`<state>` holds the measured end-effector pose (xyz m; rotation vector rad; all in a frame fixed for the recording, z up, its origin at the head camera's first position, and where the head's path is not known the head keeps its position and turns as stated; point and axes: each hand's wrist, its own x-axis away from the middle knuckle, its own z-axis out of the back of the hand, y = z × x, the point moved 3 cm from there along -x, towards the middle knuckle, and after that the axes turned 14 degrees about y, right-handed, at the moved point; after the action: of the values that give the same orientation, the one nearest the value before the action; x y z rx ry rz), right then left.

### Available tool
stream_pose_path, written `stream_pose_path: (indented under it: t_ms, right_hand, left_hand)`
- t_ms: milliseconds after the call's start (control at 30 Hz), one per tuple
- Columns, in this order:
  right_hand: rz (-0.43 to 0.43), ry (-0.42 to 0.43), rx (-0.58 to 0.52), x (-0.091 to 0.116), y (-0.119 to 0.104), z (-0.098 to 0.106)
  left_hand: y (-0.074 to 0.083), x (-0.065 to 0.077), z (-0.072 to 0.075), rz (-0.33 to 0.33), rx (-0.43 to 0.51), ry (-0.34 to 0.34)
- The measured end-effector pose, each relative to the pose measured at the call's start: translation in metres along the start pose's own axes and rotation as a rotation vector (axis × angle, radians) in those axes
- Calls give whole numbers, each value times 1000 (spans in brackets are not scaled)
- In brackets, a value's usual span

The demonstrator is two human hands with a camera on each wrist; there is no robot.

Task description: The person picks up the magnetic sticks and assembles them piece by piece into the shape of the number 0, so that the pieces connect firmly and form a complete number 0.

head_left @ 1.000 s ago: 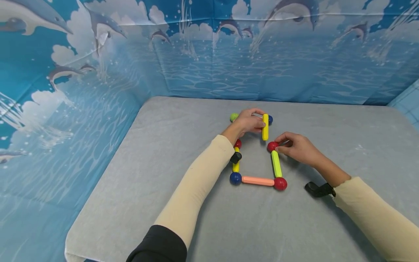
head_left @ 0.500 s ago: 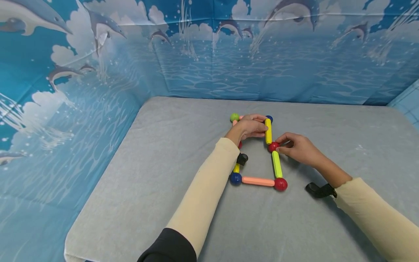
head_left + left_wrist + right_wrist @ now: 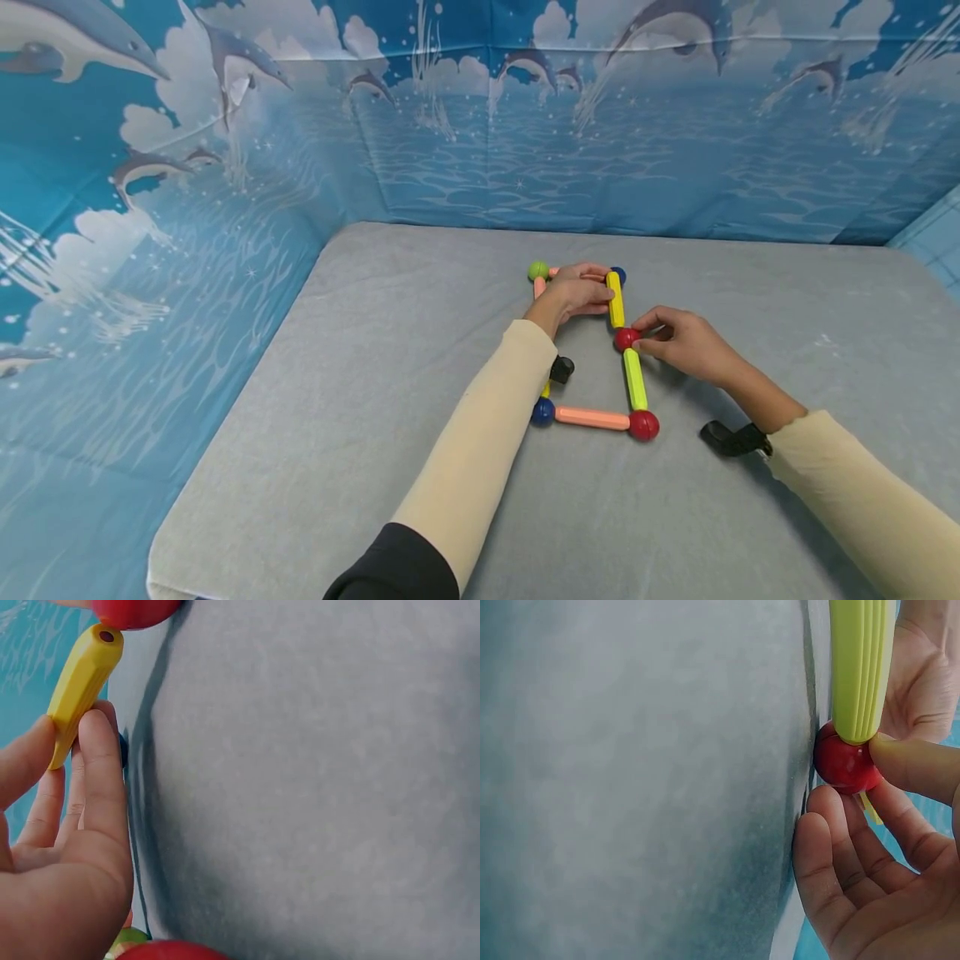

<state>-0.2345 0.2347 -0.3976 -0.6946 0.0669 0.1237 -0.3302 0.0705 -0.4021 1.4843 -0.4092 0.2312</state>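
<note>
In the head view my left hand [image 3: 576, 296] pinches a yellow magnetic stick [image 3: 615, 300] between thumb and fingers. The stick's near end meets a red ball [image 3: 626, 339]; in the left wrist view that end of the yellow stick [image 3: 84, 675] lies against the ball, whether fully joined I cannot tell. My right hand [image 3: 686, 342] holds this red ball by its side with thumb and fingertips. A lime stick [image 3: 634, 379] runs from it to a nearer red ball [image 3: 643, 426]. Just beyond the yellow stick's far end is a blue ball [image 3: 618, 274], partly covered.
A salmon stick [image 3: 592, 417] links the near red ball to another blue ball [image 3: 543, 412]. The left arm covers most of that side. A green ball [image 3: 538, 270] forms the far left corner. Everything lies on a grey cloth-covered table [image 3: 337, 375] before a dolphin-print curtain [image 3: 487, 167].
My left hand has brought the yellow stick slightly right and nearer, so its end now meets the red ball. The right hand has stayed almost still on the ball.
</note>
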Motion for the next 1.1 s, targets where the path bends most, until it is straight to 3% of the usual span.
stream_pose_path:
  t_ms: [333, 533, 1100]
  right_hand:
    - [10, -7, -4, -1, 1, 0]
    - [20, -1, -17, -1, 1, -1]
    - [16, 9, -11, 0, 0, -2]
  left_hand:
    - [-7, -3, -4, -31, -18, 72]
    - [-10, -1, -7, -59, 28, 100]
    - [-16, 0, -13, -54, 33, 164]
